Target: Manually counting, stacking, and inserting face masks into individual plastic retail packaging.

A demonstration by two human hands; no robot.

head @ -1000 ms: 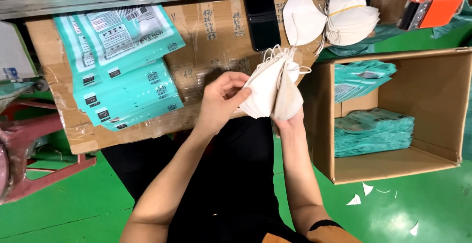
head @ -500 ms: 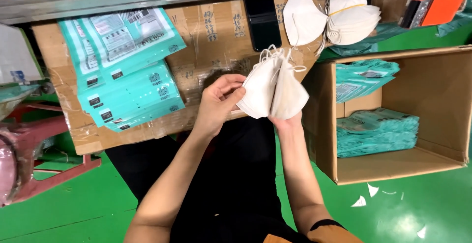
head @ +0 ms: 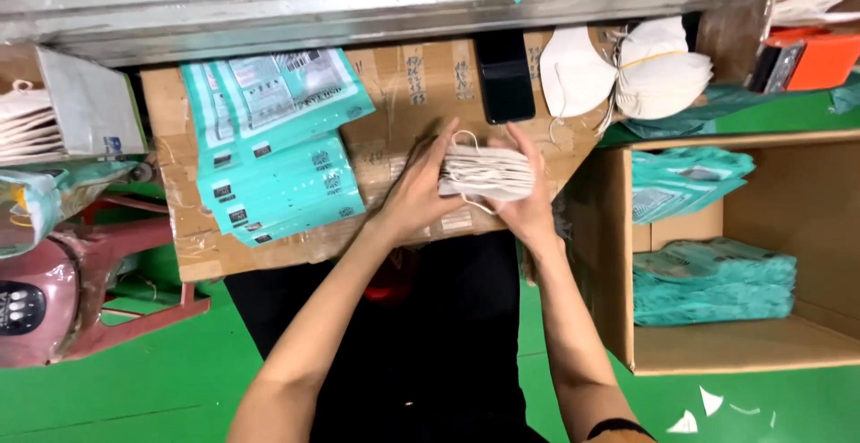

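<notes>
A stack of white folded face masks (head: pixel 488 174) with ear loops lies flat on the cardboard work surface (head: pixel 403 94). My left hand (head: pixel 419 188) presses the stack's left end and my right hand (head: pixel 528 197) grips its right end, so both hands hold it between them. A fanned pile of teal pouches (head: pixel 273 152) lies to the left of my hands. A black phone (head: pixel 504 74) rests just beyond the stack.
More white masks (head: pixel 627 76) are heaped at the back right. An open cardboard box (head: pixel 618 255) on the right holds stacked teal packs (head: pixel 712 282). A pink machine (head: pixel 36 291) and red frame stand at the left on the green floor. An orange box (head: pixel 811 58) sits far right.
The mask stack was held upright above the cardboard; both hands have brought it down and turned it flat onto the surface.
</notes>
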